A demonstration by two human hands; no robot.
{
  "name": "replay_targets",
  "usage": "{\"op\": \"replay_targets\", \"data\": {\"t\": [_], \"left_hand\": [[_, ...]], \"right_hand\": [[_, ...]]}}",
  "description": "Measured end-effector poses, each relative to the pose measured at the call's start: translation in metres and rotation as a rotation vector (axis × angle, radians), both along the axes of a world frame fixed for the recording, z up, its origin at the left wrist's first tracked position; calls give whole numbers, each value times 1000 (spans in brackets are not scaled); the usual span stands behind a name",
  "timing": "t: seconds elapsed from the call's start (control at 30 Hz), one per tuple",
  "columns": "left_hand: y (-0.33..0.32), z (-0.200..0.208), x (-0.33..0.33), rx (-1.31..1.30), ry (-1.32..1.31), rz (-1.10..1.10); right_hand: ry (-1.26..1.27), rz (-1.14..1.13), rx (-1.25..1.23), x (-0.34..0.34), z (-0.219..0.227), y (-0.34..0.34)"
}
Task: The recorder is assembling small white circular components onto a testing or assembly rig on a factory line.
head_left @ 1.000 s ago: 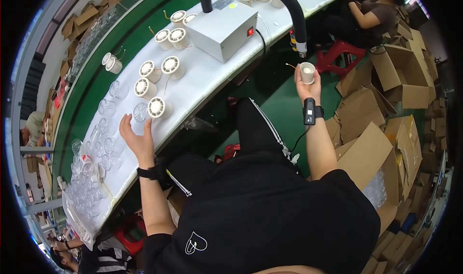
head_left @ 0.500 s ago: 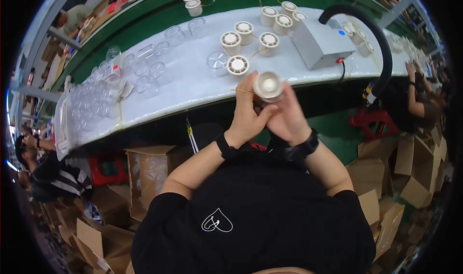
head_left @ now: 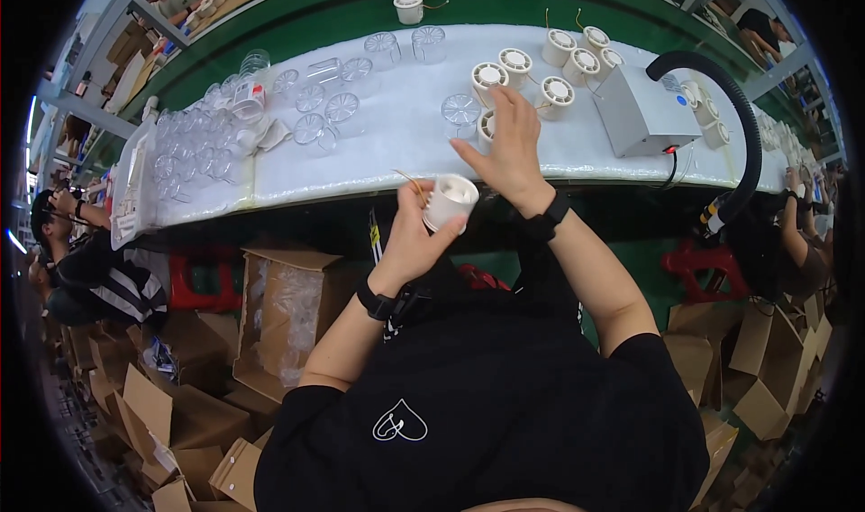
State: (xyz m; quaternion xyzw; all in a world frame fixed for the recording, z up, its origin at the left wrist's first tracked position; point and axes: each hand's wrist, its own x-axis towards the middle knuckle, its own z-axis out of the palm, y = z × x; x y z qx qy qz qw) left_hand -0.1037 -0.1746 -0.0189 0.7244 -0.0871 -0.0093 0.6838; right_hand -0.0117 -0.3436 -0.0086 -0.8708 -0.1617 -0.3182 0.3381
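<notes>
My left hand [head_left: 411,247] is closed round a white plastic cylinder [head_left: 450,201] with an open, hollow top, held in front of the table edge. A thin yellowish wire [head_left: 410,180] sticks out beside the fingers. My right hand [head_left: 512,148] is apart from it, over the table, fingers stretched out and thumb spread. Behind that hand a white cylinder with a slotted round top [head_left: 487,126] is partly hidden; whether the fingers touch it I cannot tell. A clear plastic cup [head_left: 460,110] with a spoked end stands just left of it.
Several more white slotted cylinders [head_left: 556,92] with wires stand farther back. A grey box [head_left: 644,116] with a black hose [head_left: 744,125] is at right. Many clear cups [head_left: 194,147] fill the table's left. Cardboard boxes [head_left: 279,323] and red stools [head_left: 707,273] are below; co-workers sit either side.
Both hands were together round the white cylinder. My left hand has carried it down and left, while my right hand has let go and moved up over the table. The view has shifted.
</notes>
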Motion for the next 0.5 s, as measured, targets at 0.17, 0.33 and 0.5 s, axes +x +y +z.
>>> {"op": "replay_targets", "data": {"t": [0.17,0.33,0.5], "left_hand": [[-3,-6,-7,454,-146,-159],[-21,3,-13,322,-26,-96],[-19,-11,-10,411,4,-136]], "right_hand": [[44,75,-400,21,19,19],[75,117,-403,29,25,12],[-56,170,223,-32,58,-35]]}}
